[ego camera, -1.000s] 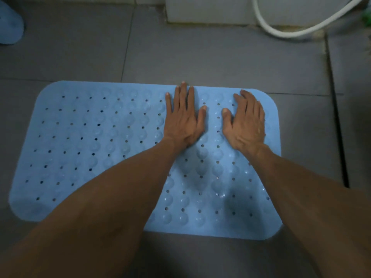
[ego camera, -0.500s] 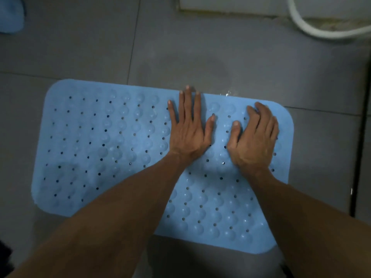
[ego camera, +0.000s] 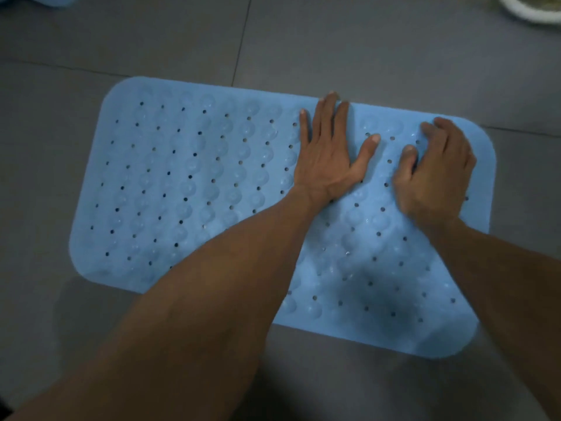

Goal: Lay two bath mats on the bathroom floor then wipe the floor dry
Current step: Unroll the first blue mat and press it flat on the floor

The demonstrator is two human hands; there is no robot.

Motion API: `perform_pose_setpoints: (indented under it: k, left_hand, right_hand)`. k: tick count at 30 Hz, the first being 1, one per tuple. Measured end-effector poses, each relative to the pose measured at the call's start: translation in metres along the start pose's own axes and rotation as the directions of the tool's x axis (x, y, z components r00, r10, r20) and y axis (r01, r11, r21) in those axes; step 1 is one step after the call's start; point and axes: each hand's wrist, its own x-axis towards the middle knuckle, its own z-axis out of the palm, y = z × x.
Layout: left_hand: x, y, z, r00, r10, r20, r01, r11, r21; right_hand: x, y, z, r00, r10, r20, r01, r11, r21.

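A light blue rubber bath mat point(ego camera: 188, 183) with rows of holes and round bumps lies flat on the grey tiled floor point(ego camera: 379, 56). My left hand point(ego camera: 329, 156) rests palm down on the mat near its far edge, fingers spread and straight. My right hand point(ego camera: 437, 174) sits on the mat's far right part, fingers curled and bent against the surface, blurred by motion. Neither hand holds anything. Both forearms cross the mat's near half and hide part of it.
A white hose point(ego camera: 528, 10) curves at the top right corner. A pale blue object point(ego camera: 30, 0) shows at the top left edge. Tile grout lines run across the floor beyond the mat.
My right hand has slid toward the mat's right end and its fingers have curled. The left hand stays flat. The view has shifted, so the mat sits more to the right and lower.
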Motion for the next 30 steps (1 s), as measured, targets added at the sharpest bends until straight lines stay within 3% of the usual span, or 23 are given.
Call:
perform_pose_setpoints:
  k: [3,5,7,8,11,14,19,22,30]
  left_hand:
    - [-0.002,-0.005,-0.011,0.999,-0.029,-0.031,0.019,0.954,-0.298]
    - [-0.005,-0.010,-0.024,0.998,-0.061,0.034,0.070,0.828,-0.557]
    - [-0.012,-0.023,-0.038,0.995,-0.079,0.068,0.104,0.724,-0.682]
    - [-0.021,-0.036,-0.045,0.996,-0.081,0.022,0.077,0.766,-0.639]
    - [-0.063,-0.094,-0.064,0.990,0.016,-0.142,-0.051,0.968,-0.246]
    - [-0.118,-0.149,-0.074,0.988,0.070,-0.135,-0.072,0.997,-0.009]
    - [-0.158,-0.175,-0.073,0.999,-0.010,-0.052,0.014,0.996,0.093]
    - [-0.151,-0.169,-0.068,0.997,-0.054,-0.060,0.060,0.993,0.100]
    - [-0.160,-0.174,-0.062,0.998,0.055,-0.037,-0.047,0.983,0.175]
  right_hand:
    - [0.001,0.001,0.002,0.999,-0.009,-0.031,0.010,0.999,0.039]
    - [0.000,0.002,0.002,0.999,-0.021,-0.027,0.023,0.998,0.060]
    - [-0.001,0.003,0.000,1.000,-0.030,0.003,0.030,0.998,0.047]
    - [-0.001,0.001,-0.001,0.999,-0.044,0.024,0.043,0.998,0.037]
    - [0.000,-0.006,-0.007,0.988,-0.014,0.153,0.022,0.998,-0.050]
    - [-0.031,-0.037,-0.016,0.974,0.070,0.215,-0.045,0.992,-0.120]
    - [-0.132,-0.135,-0.016,0.955,-0.090,0.283,0.100,0.995,-0.021]
    - [-0.154,-0.155,-0.004,0.933,-0.152,0.327,0.176,0.983,-0.044]
    - [-0.161,-0.153,0.003,0.947,-0.078,0.311,0.085,0.996,-0.008]
